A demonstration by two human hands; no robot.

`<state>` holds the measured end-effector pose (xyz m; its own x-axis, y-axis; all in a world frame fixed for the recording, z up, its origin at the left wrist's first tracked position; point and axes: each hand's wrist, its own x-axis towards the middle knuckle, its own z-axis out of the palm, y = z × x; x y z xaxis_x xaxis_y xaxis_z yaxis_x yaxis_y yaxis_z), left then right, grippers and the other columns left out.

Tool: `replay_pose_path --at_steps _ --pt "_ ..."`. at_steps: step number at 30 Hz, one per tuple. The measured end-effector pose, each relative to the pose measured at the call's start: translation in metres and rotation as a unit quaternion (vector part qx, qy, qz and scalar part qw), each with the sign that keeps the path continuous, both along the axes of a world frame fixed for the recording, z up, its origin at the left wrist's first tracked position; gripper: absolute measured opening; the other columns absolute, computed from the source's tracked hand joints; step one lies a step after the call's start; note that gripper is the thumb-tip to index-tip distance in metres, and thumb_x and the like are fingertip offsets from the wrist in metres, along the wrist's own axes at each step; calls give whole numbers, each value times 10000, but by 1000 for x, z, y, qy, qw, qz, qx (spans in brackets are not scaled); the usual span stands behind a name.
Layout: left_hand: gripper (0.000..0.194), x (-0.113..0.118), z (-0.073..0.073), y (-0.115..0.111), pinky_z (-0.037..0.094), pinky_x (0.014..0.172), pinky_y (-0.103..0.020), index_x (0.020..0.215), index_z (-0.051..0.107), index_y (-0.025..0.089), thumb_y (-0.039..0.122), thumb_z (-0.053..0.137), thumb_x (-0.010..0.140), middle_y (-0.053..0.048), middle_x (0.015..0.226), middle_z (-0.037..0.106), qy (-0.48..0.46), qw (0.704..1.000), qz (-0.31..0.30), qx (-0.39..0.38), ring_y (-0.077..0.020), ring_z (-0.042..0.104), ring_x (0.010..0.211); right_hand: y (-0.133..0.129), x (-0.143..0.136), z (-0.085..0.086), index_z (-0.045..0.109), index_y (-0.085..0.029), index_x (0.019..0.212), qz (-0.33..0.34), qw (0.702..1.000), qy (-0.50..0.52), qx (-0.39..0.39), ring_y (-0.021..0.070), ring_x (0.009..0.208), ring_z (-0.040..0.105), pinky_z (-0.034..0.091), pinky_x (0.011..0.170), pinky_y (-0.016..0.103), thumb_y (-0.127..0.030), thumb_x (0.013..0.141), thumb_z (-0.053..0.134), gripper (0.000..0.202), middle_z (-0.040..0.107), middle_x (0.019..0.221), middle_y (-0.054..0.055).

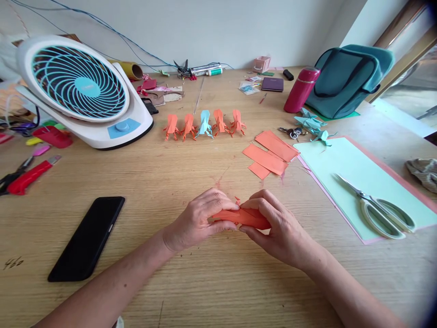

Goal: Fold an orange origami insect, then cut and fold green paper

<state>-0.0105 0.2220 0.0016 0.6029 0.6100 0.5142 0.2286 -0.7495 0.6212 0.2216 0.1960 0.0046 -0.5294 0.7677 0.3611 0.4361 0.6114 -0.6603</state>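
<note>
Both my hands hold one folded orange paper (252, 217) just above the wooden table, near its middle. My left hand (205, 214) pinches the paper's left part between thumb and fingers. On the right part, my right hand (276, 228) grips it the same way, and the fingertips of the two hands nearly meet. Small orange legs or scraps show behind the fingertips. Beyond the hands stands a row of several folded paper figures, orange ones (220, 121) and one light blue (205, 124). Flat orange paper pieces (266, 157) lie overlapping to the right of the row.
A white fan (136, 119) stands at the back left, with a red cutter (30, 176) and black phone (87, 239) nearer. On the right, scissors (375, 207) lie on pale green sheets (327, 177). Behind are keys (293, 133), a pink bottle (302, 89) and a teal bag (344, 84).
</note>
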Motion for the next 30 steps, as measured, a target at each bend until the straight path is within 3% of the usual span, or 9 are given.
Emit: replay_pose_path --at_steps 6,10,14,18,23,30 --pt "431 -3 4 0 504 1032 -404 1264 596 200 276 735 863 -115 1202 608 35 999 14 -11 -220 603 1145 2 1 -2 547 -204 1116 -35 999 -1 8 194 865 590 526 716 318 -228 922 653 222 578 1019 83" --pt "300 -2 2 1 472 1071 -430 1217 602 192 199 648 920 -112 1209 608 65 997 29 -1 -217 574 1190 4 0 -8 557 -197 1119 -37 999 -15 -4 194 870 601 525 724 321 -202 907 659 235 578 1025 82" --pt "241 -1 -9 -1 476 1032 -460 1141 620 205 161 652 906 -64 1085 695 116 991 59 11 -242 564 1177 6 -6 -17 575 -199 1108 -42 997 -49 -33 204 864 609 532 753 352 -128 870 655 261 580 1021 76" --pt "272 -4 -16 -5 459 1024 -476 1118 621 223 187 712 865 -51 1113 708 148 984 97 -18 -253 569 1170 7 -10 -24 585 -199 1098 -46 995 -77 -43 222 880 612 529 797 393 -127 847 679 278 602 1023 79" --pt "268 -10 -15 -7 464 985 -443 1106 624 231 190 720 860 -45 1114 712 134 984 114 -31 -234 594 1101 7 -7 -23 558 -213 1169 -35 996 -62 -51 232 932 616 528 822 390 -187 863 690 334 608 1071 90" --pt "163 -11 -15 -7 497 875 -371 1011 645 215 196 720 867 -28 976 721 124 984 106 -63 -203 623 958 9 -6 -24 575 -211 1097 -26 998 -36 -55 211 887 619 531 772 350 -162 872 669 249 605 1016 78"
